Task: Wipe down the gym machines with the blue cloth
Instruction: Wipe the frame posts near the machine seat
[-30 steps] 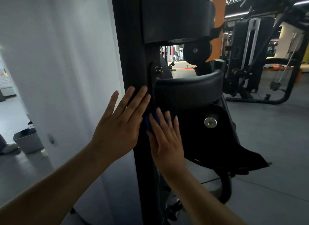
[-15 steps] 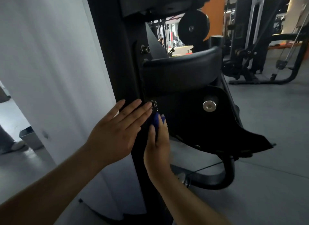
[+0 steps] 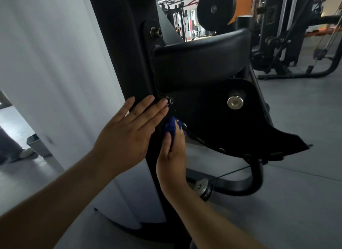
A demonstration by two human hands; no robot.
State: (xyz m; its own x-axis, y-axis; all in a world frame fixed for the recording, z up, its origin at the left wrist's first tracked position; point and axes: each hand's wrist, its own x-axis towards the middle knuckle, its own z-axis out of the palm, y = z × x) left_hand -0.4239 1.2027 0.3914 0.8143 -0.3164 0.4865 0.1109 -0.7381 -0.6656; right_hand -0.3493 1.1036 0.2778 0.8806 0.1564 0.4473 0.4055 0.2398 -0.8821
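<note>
A black gym machine stands close in front of me, with a padded seat, a black side plate below it and a tall upright post. My left hand lies flat with straight fingers against the post, fingertips near a small silver bolt. My right hand grips a bunched blue cloth and presses it against the lower left edge of the side plate. Most of the cloth is hidden inside the hand.
A white cover panel flanks the post on the left. A grey bin and a person's leg and shoe are at far left. More black machines stand at the back right on grey floor.
My view has dropped and moved closer to the machine. My right hand has slid the cloth down from beside the seat pad to the lower edge of the side plate; my left hand followed down the post.
</note>
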